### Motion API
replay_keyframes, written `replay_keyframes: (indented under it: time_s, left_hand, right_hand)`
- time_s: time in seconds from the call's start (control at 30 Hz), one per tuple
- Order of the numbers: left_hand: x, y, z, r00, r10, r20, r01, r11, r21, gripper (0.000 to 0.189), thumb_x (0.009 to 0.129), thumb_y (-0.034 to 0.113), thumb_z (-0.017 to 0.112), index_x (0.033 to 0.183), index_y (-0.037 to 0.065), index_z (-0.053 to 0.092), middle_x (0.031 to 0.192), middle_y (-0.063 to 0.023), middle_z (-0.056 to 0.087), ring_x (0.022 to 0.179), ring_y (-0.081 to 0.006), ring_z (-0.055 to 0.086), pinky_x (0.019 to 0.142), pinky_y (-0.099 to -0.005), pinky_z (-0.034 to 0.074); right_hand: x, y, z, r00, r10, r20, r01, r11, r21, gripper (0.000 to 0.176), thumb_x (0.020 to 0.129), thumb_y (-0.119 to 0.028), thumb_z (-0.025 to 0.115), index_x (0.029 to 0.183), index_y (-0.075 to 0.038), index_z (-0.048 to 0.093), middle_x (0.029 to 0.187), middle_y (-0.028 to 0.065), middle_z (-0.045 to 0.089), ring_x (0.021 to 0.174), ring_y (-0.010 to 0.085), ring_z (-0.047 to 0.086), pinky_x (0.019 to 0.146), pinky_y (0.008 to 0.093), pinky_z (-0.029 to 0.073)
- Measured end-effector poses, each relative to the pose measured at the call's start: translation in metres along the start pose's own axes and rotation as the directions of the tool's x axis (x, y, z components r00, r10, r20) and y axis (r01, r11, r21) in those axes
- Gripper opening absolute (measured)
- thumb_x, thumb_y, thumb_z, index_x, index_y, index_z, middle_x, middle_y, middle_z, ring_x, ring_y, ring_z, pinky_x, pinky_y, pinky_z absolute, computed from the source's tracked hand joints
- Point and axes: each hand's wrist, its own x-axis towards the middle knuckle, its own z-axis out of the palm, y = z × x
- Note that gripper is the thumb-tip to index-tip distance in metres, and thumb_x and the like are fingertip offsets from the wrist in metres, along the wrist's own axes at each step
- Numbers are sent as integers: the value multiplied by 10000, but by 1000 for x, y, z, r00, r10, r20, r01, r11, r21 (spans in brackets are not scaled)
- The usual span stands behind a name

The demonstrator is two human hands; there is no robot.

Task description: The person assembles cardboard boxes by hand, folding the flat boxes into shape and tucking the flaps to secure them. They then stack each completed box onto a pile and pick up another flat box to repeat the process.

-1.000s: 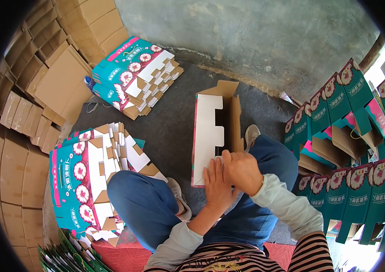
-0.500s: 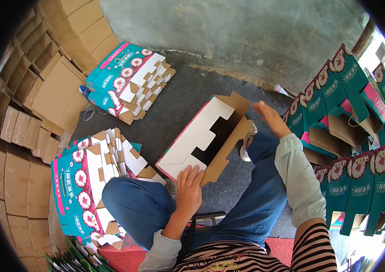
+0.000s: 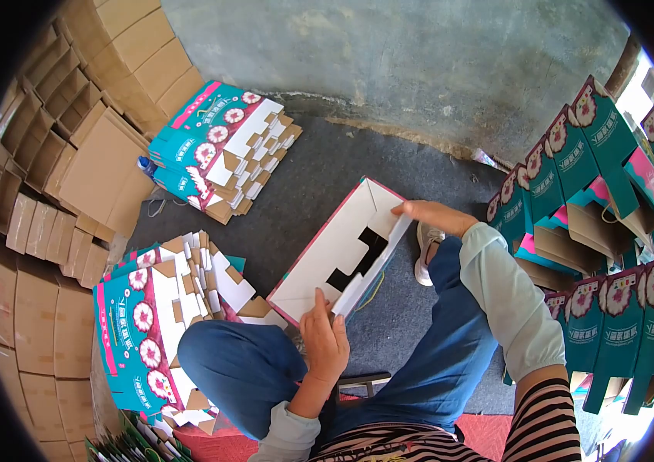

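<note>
A cardboard gift box (image 3: 325, 266) lies tilted on the floor in front of my knees, its white-lined flaps turned inward around a dark gap in the middle. My left hand (image 3: 324, 339) is at its near end, index finger stretched over the white flap and thumb apart beside the corner. At the far right corner, my right hand (image 3: 441, 217) has the edge of the long flap between thumb and fingers; some of those fingers are hidden behind the cardboard. A thin yellow-green cord (image 3: 373, 292) shows along the right side of the box.
Flat teal printed cartons are stacked at the left (image 3: 127, 331) and farther back (image 3: 211, 131). Brown cardboard boxes (image 3: 34, 308) line the left side. Opened teal boxes (image 3: 581, 154) stand in rows at the right. A concrete wall (image 3: 404, 69) rises behind the dark floor mat (image 3: 319, 154).
My right hand has come from the air beside the box onto its far right corner. The brown flaps that stuck out have turned inward, and my left index finger has stretched out.
</note>
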Motion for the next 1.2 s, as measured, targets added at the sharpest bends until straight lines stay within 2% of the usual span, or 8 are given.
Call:
replay_keyframes:
  time_s: [0.1,0.13,0.3,0.6,0.87,1.03,1.13,1.2]
  left_hand:
    - [4,0,8,988,-86,-129,82,996,-34,563,923,121,495,1388,-113,278,1071,-225,578,950,-344,517,874,-429,378]
    - [3,1,9,979,-174,-110,161,980,-113,570,920,112,491,1401,-97,268,1281,-300,471,1194,-407,450,992,-444,350]
    - [12,4,8,995,89,-40,-68,926,371,588,882,198,577,1362,-65,361,1377,-290,384,1303,-390,364,1067,-500,267]
    - [10,-9,17,976,85,201,-167,881,442,613,848,288,621,1328,-40,425,1386,-219,417,1299,-372,373,1080,-517,245]
    - [12,-17,20,955,73,288,-187,902,390,567,864,280,599,1303,-43,444,1331,-230,466,1242,-371,429,1073,-483,276]
    - [12,-8,12,968,122,219,-188,932,310,556,862,253,607,1301,-45,442,1326,-232,463,1252,-375,412,1058,-479,290]
    - [8,-8,-8,965,245,-90,-222,952,210,568,854,241,615,1322,-24,429,1344,-226,439,1266,-377,395,1058,-474,284]
    - [7,-24,-21,965,3,-262,29,992,119,586,883,290,608,1346,-10,411,1389,-206,394,1292,-361,367,1058,-476,277]
  right_hand:
    - [1,-9,14,985,-108,-135,50,924,-379,560,881,-434,573,1322,-96,504,1298,198,504,1246,332,444,1047,393,324]
    - [5,-9,21,970,-174,-168,73,872,-484,548,874,-394,587,1328,-102,490,1286,195,510,1229,334,455,1037,397,335]
    - [17,-9,40,773,-635,-6,384,475,-791,512,857,-288,609,1321,-119,474,1347,153,470,1239,339,436,1029,446,345]
    - [9,-4,52,866,-455,204,407,407,-818,764,671,-430,779,1313,-119,504,1369,121,469,1272,320,417,1046,434,334]
    - [25,-4,54,922,-228,313,386,472,-792,709,619,-371,815,1227,-102,570,1286,88,531,1201,278,479,960,375,420]
    - [17,6,52,865,-458,203,444,515,-733,605,682,-350,781,1191,-89,585,1231,93,552,1156,288,503,952,387,431]
    - [1,-21,34,915,-398,63,364,750,-553,527,774,-378,703,1181,-64,587,1217,121,556,1136,320,514,957,402,427]
    - [1,-23,26,933,-344,-108,252,837,-486,498,834,-401,634,1180,-46,589,1214,146,558,1132,341,518,962,408,421]
